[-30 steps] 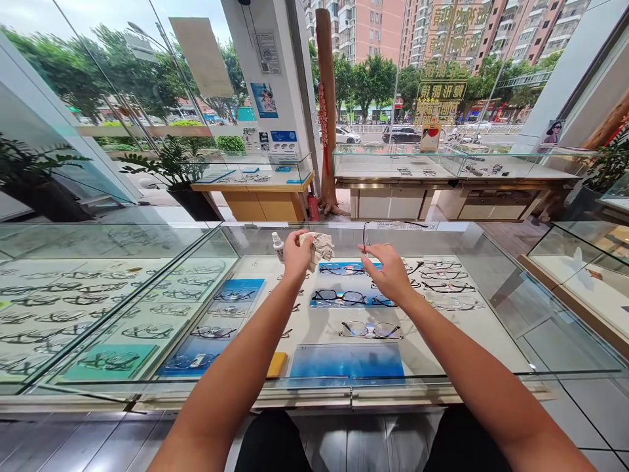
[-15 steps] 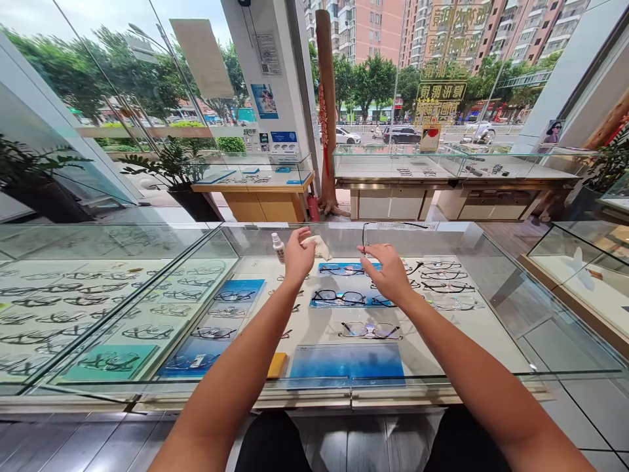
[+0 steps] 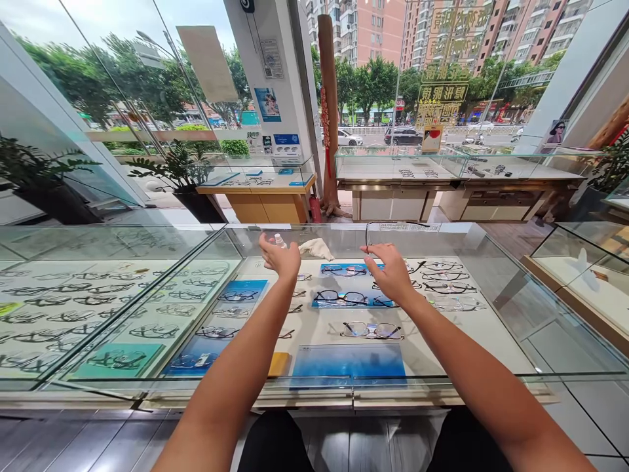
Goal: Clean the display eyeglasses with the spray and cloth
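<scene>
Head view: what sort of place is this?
Most likely an eyewear shop: rows of glasses lie inside the near glass display case, more showcases stand beyond it, and gold lettering shows reversed, as shopfront lettering would from inside.

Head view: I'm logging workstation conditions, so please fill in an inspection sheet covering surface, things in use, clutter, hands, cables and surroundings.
Surface: glass-topped display case, with reflections.
Things in use: pale cloth crumpled on the glass; small bottle left of it, partly hidden; dark-framed glasses to the right.
Clutter: displayed eyeglasses and blue cards, seen under the glass.
Hands: left hand open at the bottle, contact unclear; right hand holds the dark-framed glasses.
Cables: cord-like dark lines on the pillar; otherwise nothing seen.
Surroundings: wooden post, potted plants, more display cases, street beyond the windows.
</scene>
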Motion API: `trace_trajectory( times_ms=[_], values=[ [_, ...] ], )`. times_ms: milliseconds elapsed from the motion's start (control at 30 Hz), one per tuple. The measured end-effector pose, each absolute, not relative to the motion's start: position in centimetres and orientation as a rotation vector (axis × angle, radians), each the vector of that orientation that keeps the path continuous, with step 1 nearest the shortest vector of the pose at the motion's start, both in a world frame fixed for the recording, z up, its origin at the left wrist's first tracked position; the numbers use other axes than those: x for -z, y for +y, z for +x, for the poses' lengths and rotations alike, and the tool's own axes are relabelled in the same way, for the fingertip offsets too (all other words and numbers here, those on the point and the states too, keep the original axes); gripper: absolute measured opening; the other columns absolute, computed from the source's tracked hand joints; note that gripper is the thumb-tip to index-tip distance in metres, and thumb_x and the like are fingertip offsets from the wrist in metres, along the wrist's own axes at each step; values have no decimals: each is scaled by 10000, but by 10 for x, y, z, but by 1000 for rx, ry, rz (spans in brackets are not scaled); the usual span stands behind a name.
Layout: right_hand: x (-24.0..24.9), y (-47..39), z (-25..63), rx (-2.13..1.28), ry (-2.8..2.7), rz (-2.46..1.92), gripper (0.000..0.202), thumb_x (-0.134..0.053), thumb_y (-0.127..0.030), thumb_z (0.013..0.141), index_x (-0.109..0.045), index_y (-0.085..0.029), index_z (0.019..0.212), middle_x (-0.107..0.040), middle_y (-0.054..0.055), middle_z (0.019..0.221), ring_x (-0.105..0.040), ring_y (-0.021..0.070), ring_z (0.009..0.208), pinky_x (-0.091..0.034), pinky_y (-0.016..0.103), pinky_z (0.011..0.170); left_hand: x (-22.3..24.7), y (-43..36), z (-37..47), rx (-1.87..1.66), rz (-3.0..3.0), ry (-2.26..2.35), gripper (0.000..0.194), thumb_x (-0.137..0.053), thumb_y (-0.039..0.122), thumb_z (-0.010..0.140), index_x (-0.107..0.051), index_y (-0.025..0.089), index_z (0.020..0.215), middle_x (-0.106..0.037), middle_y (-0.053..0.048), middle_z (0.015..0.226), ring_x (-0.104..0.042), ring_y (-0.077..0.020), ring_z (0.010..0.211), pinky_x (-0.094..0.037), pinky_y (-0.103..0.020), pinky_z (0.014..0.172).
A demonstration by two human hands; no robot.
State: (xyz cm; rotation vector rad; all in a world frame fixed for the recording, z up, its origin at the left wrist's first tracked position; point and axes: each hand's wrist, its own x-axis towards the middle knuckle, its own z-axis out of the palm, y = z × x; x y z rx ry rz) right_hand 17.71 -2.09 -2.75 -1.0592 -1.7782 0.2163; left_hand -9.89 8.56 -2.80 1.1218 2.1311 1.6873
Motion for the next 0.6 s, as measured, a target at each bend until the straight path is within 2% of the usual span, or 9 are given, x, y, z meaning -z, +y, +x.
trace_trajectory(
  times_ms=[100, 167, 267, 367, 467, 533, 600],
  values=[
    [27, -21, 177, -216, -1763, -1052, 319, -555, -385, 1111, -829, -265, 1221, -846, 113, 1247, -690, 340, 1179, -536, 548, 1079, 37, 94, -106, -1539, 979, 2090, 710, -712, 99, 844, -424, 260, 1473, -725, -166, 1434, -609, -411, 1471, -323, -646, 1284],
    [27, -22, 177, -212, -1758, -1056, 321, -553, -387, 1111, -828, -261, 1217, -844, 116, 1247, -690, 341, 1174, -537, 550, 1074, 41, 97, -109, -1510, 931, 2070, 571, -715, 91, 830, -489, 269, 1323, -754, -150, 1326, -660, -412, 1399, -328, -653, 1269],
    [26, -22, 177, -210, -1754, -1072, 319, -547, -392, 1110, -824, -264, 1204, -843, 111, 1253, -692, 342, 1171, -539, 546, 1066, 42, 98, -111, -1526, 877, 2039, 359, -710, 111, 839, -498, 274, 1077, -742, -122, 1207, -688, -410, 1324, -332, -669, 1258],
    [24, -22, 177, -212, -1732, -1074, 308, -538, -378, 1107, -819, -266, 1163, -843, 105, 1229, -700, 332, 1170, -545, 531, 1063, 35, 97, -107, -1594, 838, 1966, 263, -675, 159, 890, -471, 277, 1007, -702, -93, 1134, -698, -360, 1228, -439, -620, 1192],
    [22, -23, 176, -216, -1699, -1063, 292, -531, -361, 1103, -805, -262, 1116, -840, 103, 1192, -713, 321, 1158, -545, 522, 1080, 21, 91, -98, -1688, 858, 1796, 173, -649, 249, 942, -504, 278, 1032, -661, -63, 1093, -687, -264, 1077, -596, -435, 959],
    [20, -24, 176, -225, -1671, -1056, 277, -534, -361, 1099, -791, -259, 1085, -837, 104, 1173, -720, 316, 1144, -544, 513, 1078, 10, 82, -90, -1743, 881, 1484, 151, -655, 352, 958, -538, 269, 1006, -616, -39, 984, -653, -210, 916, -588, -318, 751],
    [19, -26, 175, -247, -1645, -1049, 268, -537, -376, 1098, -774, -257, 1055, -831, 106, 1154, -723, 312, 1128, -550, 500, 1053, -2, 70, -80, -1689, 908, 1064, 279, -650, 513, 969, -570, 248, 934, -562, -23, 857, -597, -177, 763, -518, -261, 601]
  ],
)
